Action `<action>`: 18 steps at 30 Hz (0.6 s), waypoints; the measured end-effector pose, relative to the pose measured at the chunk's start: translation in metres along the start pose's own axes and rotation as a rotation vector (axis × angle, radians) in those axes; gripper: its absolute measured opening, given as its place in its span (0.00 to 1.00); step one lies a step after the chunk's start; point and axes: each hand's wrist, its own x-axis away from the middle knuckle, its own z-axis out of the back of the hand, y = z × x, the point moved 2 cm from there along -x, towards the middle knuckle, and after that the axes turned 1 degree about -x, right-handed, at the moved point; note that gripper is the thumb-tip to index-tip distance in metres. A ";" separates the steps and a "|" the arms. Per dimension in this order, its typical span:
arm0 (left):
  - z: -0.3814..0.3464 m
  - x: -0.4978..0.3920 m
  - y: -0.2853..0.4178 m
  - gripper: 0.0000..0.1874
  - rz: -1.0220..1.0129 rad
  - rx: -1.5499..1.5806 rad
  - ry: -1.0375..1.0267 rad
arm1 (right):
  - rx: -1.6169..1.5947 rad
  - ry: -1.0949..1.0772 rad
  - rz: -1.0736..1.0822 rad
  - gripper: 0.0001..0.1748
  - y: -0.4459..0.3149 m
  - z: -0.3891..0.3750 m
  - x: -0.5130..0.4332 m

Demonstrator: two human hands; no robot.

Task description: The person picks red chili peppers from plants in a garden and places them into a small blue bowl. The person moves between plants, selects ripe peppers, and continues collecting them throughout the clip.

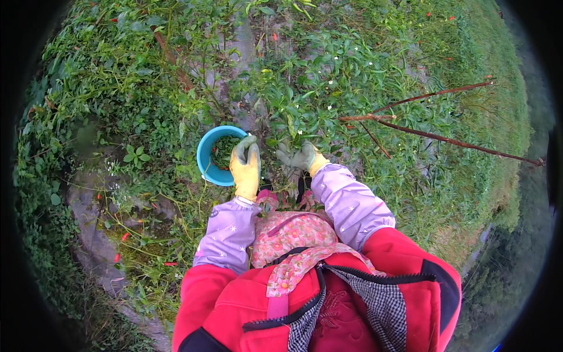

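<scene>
My left hand, in a yellow glove with grey-green coated fingers, closes at the right rim of a light blue plastic bucket. Green chili peppers with a few red bits lie inside it. Among the leaves of a chili pepper plant is my right hand, gloved the same way. Its fingers point left beneath the foliage, and whether they pinch anything cannot be made out. Small white flowers dot the plant, and a pale green pepper hangs just above this hand.
A forked brown branch juts across the plants on the right. Another wooden stake leans at upper left. Dark plastic sheeting shows at lower left, near fallen red peppers. A floral apron covers my front.
</scene>
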 end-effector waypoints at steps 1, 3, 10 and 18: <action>-0.005 -0.008 -0.004 0.10 0.115 0.076 -0.021 | 0.022 0.011 0.003 0.19 0.000 0.003 0.002; -0.022 -0.023 -0.010 0.16 0.139 -0.105 -0.140 | 0.043 -0.032 -0.028 0.19 0.002 0.005 0.004; -0.061 -0.041 -0.011 0.20 0.031 -0.412 -0.584 | -0.029 -0.058 -0.144 0.20 0.010 0.010 0.013; -0.053 -0.038 -0.051 0.21 0.047 -0.823 -0.659 | 0.078 -0.066 -0.198 0.22 0.028 0.026 -0.011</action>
